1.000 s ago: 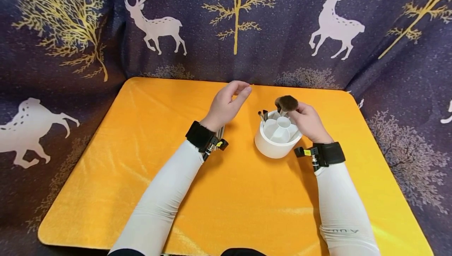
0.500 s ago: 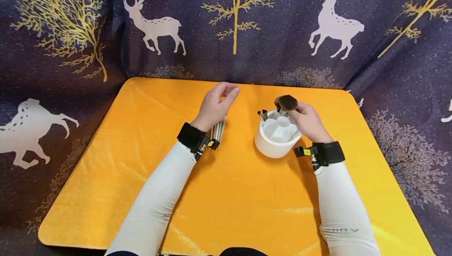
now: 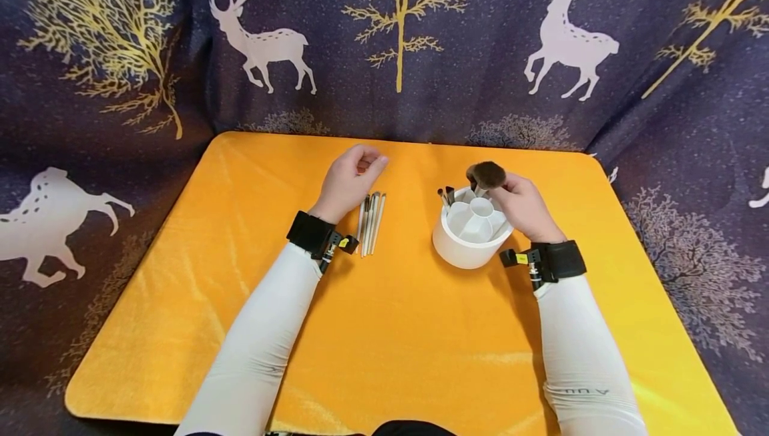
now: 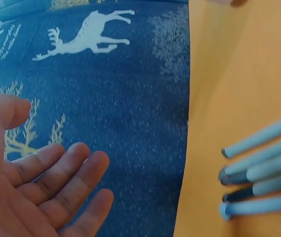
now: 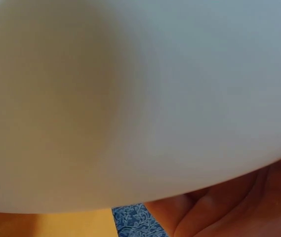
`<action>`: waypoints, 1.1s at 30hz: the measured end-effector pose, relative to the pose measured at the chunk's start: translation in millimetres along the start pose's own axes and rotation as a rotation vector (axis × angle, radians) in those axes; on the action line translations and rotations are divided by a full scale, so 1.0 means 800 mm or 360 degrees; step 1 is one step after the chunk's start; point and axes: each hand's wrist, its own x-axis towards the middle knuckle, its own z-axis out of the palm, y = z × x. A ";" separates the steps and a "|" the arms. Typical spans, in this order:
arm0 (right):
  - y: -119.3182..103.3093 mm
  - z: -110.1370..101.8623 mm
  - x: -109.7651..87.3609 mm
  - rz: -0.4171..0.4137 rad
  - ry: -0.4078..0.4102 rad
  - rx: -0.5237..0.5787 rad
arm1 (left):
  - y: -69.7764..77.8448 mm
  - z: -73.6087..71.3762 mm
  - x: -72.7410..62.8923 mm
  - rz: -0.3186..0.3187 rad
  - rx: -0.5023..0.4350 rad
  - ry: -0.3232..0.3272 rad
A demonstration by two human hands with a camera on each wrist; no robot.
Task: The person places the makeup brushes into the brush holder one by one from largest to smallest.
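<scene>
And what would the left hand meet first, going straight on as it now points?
The left hand would probably meet the deer-printed dark blue fabric backdrop, beyond the orange cloth-covered table; depth is unclear.

Booth-like space, deer-print drapes [image 3: 480, 69]

I have two hands: my left hand [image 3: 347, 182], left of the one white brush holder [image 3: 462, 249], and my right hand [image 3: 524, 205], at its right side. I count five slim makeup brushes [image 4: 273, 204] lying left of the holder, two small brushes [image 3: 450, 193] along its left edge, two fluffy brushes [image 3: 489, 174] at its far side, two black wristbands [image 3: 310, 233], and one orange-covered table [image 3: 384, 342] beneath it.
</scene>
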 end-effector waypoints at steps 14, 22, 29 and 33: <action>-0.001 -0.001 -0.002 0.0003 0.0008 -0.0008 | -0.037 -0.028 -0.003 -0.0205 0.0068 -0.0005; -0.001 -0.001 -0.003 0.0010 0.0006 -0.0023 | -0.051 -0.036 -0.005 -0.0291 0.0172 -0.0073; -0.003 0.000 -0.003 0.0002 0.0007 -0.0027 | -0.059 -0.038 -0.007 -0.0373 0.0290 -0.0243; -0.004 0.000 -0.003 0.0003 0.0015 -0.0026 | -0.061 -0.038 -0.009 -0.0425 0.0321 -0.0340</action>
